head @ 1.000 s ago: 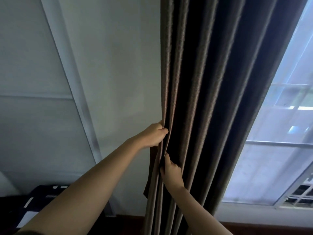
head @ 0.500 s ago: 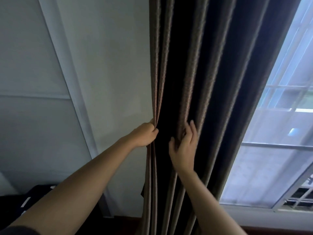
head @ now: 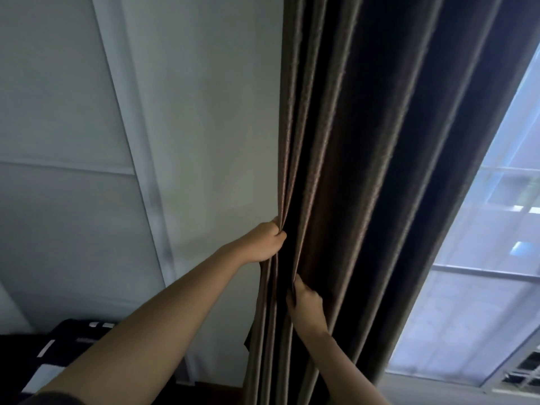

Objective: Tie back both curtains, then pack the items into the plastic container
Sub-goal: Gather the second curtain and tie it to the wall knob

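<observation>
Brown, heavy fabric fills my view: the curtain (head: 344,176) hangs in deep pleats between the pale wall (head: 204,112) and the window (head: 482,273). My left hand (head: 264,241) is curled tight on the curtain's wall-side edge, fingers closed around a bunch of folds. Lower on the curtain, my right hand (head: 305,302) pinches the neighbouring pleat between thumb and fingers. I judge I am on the first step, gathering this curtain into a bundle for tying. Next I would need to sweep the window-side pleats toward the held edge, then find a tie-back; I see none, nor the plastic container.
</observation>
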